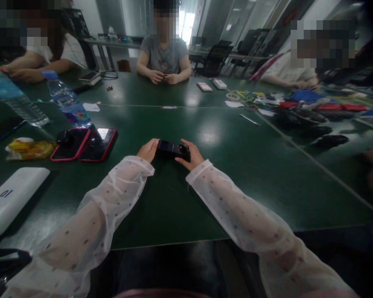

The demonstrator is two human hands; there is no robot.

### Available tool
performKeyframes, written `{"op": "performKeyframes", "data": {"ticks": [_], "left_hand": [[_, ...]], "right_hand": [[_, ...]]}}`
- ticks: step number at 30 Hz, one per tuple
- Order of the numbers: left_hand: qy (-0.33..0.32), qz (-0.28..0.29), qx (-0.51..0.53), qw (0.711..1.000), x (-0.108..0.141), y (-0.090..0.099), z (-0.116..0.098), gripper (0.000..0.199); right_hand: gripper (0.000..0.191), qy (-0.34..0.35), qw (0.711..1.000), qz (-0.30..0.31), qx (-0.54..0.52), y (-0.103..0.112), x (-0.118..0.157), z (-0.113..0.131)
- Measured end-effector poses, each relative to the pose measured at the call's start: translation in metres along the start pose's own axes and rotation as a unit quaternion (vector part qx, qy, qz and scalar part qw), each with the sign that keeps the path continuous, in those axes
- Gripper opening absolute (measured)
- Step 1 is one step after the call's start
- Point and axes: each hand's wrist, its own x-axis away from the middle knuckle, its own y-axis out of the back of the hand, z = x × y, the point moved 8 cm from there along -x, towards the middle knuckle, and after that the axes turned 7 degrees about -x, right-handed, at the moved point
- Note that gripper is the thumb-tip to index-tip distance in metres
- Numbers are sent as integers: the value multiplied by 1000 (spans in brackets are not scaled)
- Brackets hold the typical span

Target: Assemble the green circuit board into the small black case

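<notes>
Both my hands grip a small black device (pixel 170 152) with a little screen at its left end and what looks like a round part at its right. My left hand (pixel 148 150) closes on the left end. Around the right end, my right hand (pixel 193 156) has its fingers and thumb closed. The device is just above or on the green table (pixel 161 203); I cannot tell which. Sheer dotted sleeves cover both my forearms. Nearest to my left hand is a phone in a red case (pixel 98 145).
Left of me are another red-cased phone (pixel 76 151), a yellow packet (pixel 31 150), a white power bank (pixel 17 194) and two water bottles (pixel 69 99) (pixel 20 99). A wrench (pixel 249 120) and tangled cables (pixel 245 97) lie right. Three people sit around the table.
</notes>
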Motion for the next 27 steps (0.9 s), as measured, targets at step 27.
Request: {"op": "performKeyframes", "data": {"ticks": [27], "left_hand": [[15,-5,-24,1000,-1,2,0,40]], "right_hand": [[71,-2,1000,20,10,1,-1,5]]}}
